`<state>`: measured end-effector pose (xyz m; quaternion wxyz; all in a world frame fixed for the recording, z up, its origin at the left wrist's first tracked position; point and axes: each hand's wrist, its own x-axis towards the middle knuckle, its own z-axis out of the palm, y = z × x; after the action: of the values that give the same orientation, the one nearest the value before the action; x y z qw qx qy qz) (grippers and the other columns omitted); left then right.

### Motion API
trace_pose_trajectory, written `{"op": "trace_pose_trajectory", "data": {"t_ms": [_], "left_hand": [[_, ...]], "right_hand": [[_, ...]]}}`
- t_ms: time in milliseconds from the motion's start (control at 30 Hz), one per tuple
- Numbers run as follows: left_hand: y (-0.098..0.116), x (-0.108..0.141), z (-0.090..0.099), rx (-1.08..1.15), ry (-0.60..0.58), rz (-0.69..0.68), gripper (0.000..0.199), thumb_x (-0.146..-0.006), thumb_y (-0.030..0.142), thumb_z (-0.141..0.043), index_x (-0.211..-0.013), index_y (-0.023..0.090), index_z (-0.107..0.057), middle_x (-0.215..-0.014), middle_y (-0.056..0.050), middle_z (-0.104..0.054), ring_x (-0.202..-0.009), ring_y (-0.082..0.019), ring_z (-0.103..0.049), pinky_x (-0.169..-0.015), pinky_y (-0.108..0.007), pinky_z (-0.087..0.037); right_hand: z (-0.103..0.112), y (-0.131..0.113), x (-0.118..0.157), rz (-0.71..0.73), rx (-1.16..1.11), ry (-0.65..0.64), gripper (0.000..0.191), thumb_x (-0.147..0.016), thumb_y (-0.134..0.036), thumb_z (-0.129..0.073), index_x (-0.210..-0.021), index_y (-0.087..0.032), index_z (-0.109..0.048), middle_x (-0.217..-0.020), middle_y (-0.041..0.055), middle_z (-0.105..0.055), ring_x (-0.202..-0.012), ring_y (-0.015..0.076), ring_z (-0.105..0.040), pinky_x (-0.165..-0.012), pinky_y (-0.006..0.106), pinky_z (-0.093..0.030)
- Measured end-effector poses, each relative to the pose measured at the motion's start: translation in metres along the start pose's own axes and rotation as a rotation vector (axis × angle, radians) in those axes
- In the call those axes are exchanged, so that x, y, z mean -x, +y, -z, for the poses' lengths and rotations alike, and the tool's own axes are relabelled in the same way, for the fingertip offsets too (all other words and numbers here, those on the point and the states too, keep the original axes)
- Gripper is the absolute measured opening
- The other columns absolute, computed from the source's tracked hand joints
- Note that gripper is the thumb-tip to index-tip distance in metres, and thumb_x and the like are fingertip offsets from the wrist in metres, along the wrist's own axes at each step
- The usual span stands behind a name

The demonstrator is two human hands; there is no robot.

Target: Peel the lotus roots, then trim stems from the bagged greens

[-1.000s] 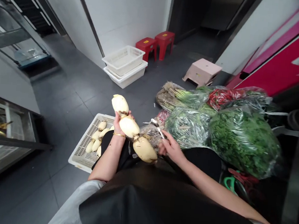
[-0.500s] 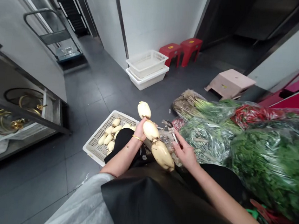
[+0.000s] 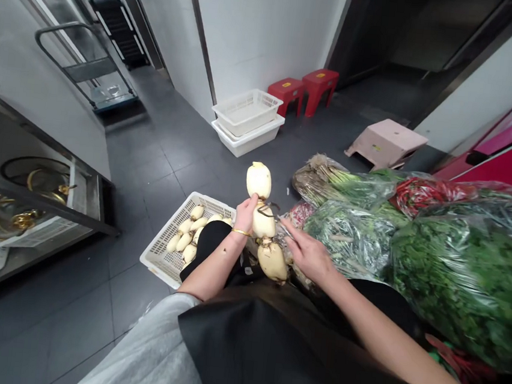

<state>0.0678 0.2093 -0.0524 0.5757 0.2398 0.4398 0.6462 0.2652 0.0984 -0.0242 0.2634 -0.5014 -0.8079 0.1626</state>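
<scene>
A pale lotus root [image 3: 273,261] of three joined segments hangs in front of the lap, its top segment pointing away from the body. My left hand [image 3: 246,214] is closed round it near the joint below the top segment, a gold bracelet at the wrist. To the right, my right hand [image 3: 307,251] is closed on the handle of a peeler-like tool [image 3: 285,226], whose dark head reaches the upper part of the middle segment. Several peeled-looking lotus roots [image 3: 185,226] lie in a white perforated basket [image 3: 159,244] left of the knees.
Bagged leafy greens [image 3: 465,278], long green stalks [image 3: 339,176] and red peppers [image 3: 419,192] lie at the right. Beyond are stacked white baskets [image 3: 246,146], red stools [image 3: 319,89] and a pink stool [image 3: 390,141]. A metal shelf [image 3: 94,225] and a trolley [image 3: 87,67] stand left.
The lotus root has turned more upright in view, its lower end swinging left. My right hand has moved left, bringing the tool's head against the root.
</scene>
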Motion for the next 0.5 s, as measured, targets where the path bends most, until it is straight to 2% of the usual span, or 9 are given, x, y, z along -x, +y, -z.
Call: {"op": "trace_pose_trajectory", "data": {"t_ms": [67,100,200,300,400,500], "left_hand": [[0.003,0.002,-0.003,-0.010,-0.010,-0.037,0.043,-0.067,0.053,-0.078,-0.066,0.013,-0.062,-0.059,0.001,-0.059,-0.052,-0.008,-0.051,-0.054,-0.021,-0.040],[0.005,0.002,-0.002,-0.012,-0.013,-0.052,0.043,-0.067,0.053,-0.078,-0.066,0.013,-0.062,-0.059,0.002,-0.058,-0.051,-0.008,-0.051,-0.054,-0.021,-0.040],[0.017,-0.002,0.006,0.016,-0.042,-0.022,0.045,-0.066,0.055,-0.079,-0.070,0.014,-0.063,-0.060,0.000,-0.061,-0.052,-0.010,-0.056,-0.055,-0.022,-0.044],[0.028,-0.010,0.016,0.164,-0.156,0.121,0.055,-0.071,0.068,-0.067,-0.077,0.014,-0.064,-0.069,-0.007,-0.068,-0.064,-0.019,-0.066,-0.064,-0.031,-0.052],[0.027,-0.018,0.021,0.281,-0.239,0.219,0.062,-0.076,0.075,-0.055,-0.079,0.014,-0.065,-0.076,-0.010,-0.071,-0.074,-0.024,-0.069,-0.068,-0.036,-0.056],[0.016,-0.020,0.024,0.227,-0.173,0.287,0.051,-0.080,0.063,-0.061,-0.073,0.012,-0.065,-0.062,-0.007,-0.066,-0.059,-0.018,-0.065,-0.062,-0.031,-0.054]], "right_hand": [[0.000,-0.007,-0.018,-0.015,0.055,-0.011,0.049,-0.097,-0.026,-0.040,-0.146,-0.026,-0.044,-0.126,0.0087,-0.066,-0.111,0.0253,-0.066,-0.092,0.040,-0.056],[0.000,-0.008,-0.019,-0.018,0.064,-0.034,0.049,-0.097,-0.026,-0.040,-0.146,-0.025,-0.044,-0.122,0.0093,-0.068,-0.107,0.0255,-0.067,-0.089,0.040,-0.057],[0.003,0.002,0.009,0.005,-0.015,-0.109,0.049,-0.097,-0.026,-0.041,-0.147,-0.027,-0.044,-0.124,0.0072,-0.068,-0.106,0.0232,-0.068,-0.088,0.036,-0.058],[0.016,0.013,0.031,-0.017,-0.102,-0.044,0.049,-0.098,-0.029,-0.041,-0.147,-0.029,-0.043,-0.134,0.0045,-0.061,-0.115,0.0216,-0.063,-0.094,0.035,-0.055],[0.021,0.007,0.006,-0.011,-0.124,0.019,0.049,-0.098,-0.032,-0.042,-0.146,-0.027,-0.045,-0.140,0.0034,-0.055,-0.123,0.0217,-0.057,-0.102,0.036,-0.050],[0.005,-0.006,-0.030,0.019,-0.091,-0.037,0.048,-0.096,-0.028,-0.042,-0.143,-0.027,-0.049,-0.131,0.0041,-0.063,-0.115,0.0221,-0.063,-0.097,0.038,-0.053]]}}
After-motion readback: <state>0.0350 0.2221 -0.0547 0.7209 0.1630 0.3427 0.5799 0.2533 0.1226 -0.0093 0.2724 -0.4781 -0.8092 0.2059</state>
